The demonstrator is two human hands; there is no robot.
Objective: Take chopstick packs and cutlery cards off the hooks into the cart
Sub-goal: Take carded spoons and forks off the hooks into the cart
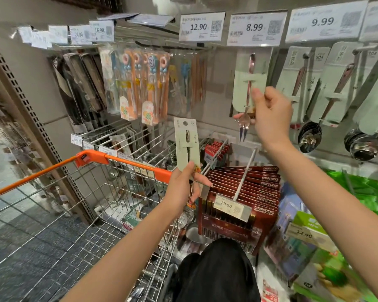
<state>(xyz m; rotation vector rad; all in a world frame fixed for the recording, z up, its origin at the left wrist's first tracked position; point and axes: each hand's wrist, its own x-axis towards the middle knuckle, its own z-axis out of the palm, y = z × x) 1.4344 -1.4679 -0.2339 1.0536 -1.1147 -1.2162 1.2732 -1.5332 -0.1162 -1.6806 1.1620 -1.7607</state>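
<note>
A shop aisle with a pegboard wall [216, 118] of hooks. The left hand [184, 184] pinches a cutlery card [187, 144] above the wire cart [109, 192]. The right hand [271, 114] pinches a hanging fork card [248, 83].

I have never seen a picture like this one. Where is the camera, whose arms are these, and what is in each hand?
There is no machine here. The single picture comes from a camera worn on a person's head, looking forward and down, so both arms are that person's own. The left hand holds a pale cutlery card above the orange-handled cart. The right hand pinches a fork card that hangs below the 8.99 price tag; whether it is still on its hook cannot be seen. Spoon cards hang to the right, children's chopstick packs to the left, and red chopstick packs lower down.
</note>
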